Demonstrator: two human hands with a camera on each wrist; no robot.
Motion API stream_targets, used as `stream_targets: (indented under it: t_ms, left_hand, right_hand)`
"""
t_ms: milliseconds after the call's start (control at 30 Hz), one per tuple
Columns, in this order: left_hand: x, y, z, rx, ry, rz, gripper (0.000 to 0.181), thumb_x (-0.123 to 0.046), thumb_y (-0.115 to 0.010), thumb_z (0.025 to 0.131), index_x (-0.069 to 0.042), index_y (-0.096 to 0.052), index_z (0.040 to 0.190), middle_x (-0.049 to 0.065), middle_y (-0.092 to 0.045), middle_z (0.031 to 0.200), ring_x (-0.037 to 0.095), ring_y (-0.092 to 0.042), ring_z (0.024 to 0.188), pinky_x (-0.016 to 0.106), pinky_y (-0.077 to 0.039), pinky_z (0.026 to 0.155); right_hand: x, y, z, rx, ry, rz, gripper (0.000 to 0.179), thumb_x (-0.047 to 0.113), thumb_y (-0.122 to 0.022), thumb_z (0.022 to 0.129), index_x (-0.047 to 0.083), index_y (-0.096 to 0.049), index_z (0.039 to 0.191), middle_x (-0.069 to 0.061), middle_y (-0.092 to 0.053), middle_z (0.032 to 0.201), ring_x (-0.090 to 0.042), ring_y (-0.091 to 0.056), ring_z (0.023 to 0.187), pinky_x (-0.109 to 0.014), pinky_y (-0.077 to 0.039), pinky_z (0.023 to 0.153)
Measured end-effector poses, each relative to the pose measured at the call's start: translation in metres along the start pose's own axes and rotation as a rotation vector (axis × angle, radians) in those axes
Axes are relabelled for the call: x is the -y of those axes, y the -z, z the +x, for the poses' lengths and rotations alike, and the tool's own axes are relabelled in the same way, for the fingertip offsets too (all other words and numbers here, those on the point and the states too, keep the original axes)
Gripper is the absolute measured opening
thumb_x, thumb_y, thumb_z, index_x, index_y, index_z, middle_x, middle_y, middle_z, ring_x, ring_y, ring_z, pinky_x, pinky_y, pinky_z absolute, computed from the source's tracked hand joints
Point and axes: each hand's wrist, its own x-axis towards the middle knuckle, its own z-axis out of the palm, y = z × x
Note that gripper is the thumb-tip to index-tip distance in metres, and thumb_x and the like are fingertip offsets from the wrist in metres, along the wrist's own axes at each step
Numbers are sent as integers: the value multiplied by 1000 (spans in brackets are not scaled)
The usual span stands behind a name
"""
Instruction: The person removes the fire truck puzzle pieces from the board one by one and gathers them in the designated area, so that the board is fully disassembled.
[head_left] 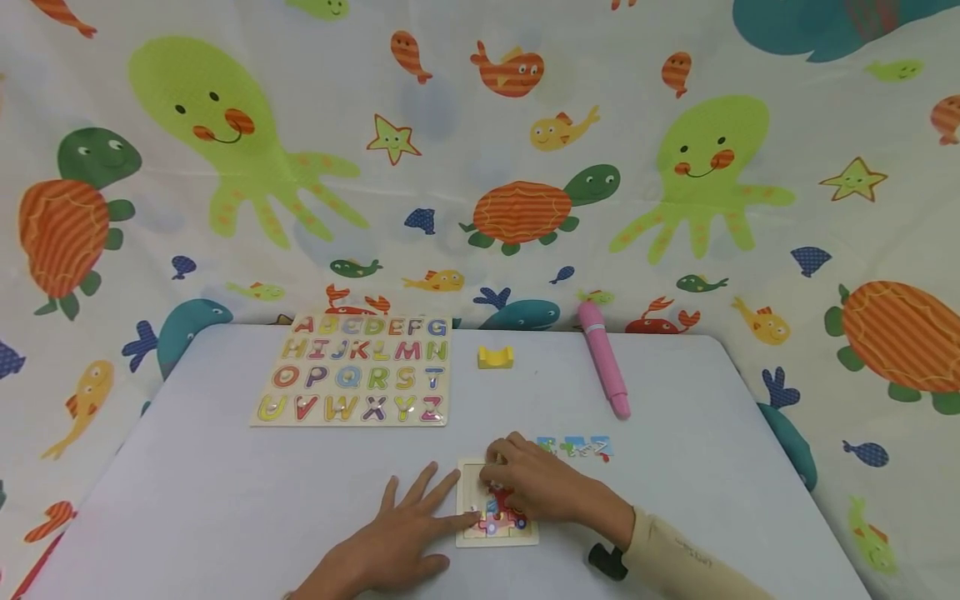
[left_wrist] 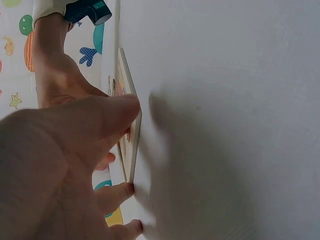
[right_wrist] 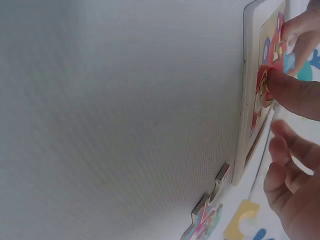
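Observation:
A small wooden jigsaw puzzle tray (head_left: 468, 543) lies near the front of the table, with red and pink picture pieces in its lower part. My left hand (head_left: 401, 533) is spread flat, its index finger reaching over the tray's lower left and touching a piece. Bent over the upper right of the tray, my right hand (head_left: 536, 479) holds a red puzzle piece (right_wrist: 262, 82) that has a face on it; the thumb (right_wrist: 295, 95) presses against it. The other right fingers curl above the tray. In the left wrist view the left thumb (left_wrist: 120, 107) overlaps the tray edge.
Loose blue-edged puzzle pieces (head_left: 576, 447) lie in a row just beyond the right hand. Farther back are an alphabet board (head_left: 348, 400), a yellow block (head_left: 495, 358) and a pink pen-like stick (head_left: 603, 358). A sea-animal cloth (head_left: 450, 108) hangs behind the white table (head_left: 300, 492).

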Motion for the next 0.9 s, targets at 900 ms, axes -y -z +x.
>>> stream_targets:
  t_ms: [900]
  left_hand:
    - [0, -1, -1, -22, -5, 16, 57, -34, -75, 90, -44, -58, 143, 8, -30, 166, 44, -14, 154, 81, -11, 110]
  right_hand:
    - [-52, 35, -35, -67, -169, 657, 4, 14, -72, 96, 15, -68, 98, 8, -57, 82, -10, -54, 80, -24, -47, 69]
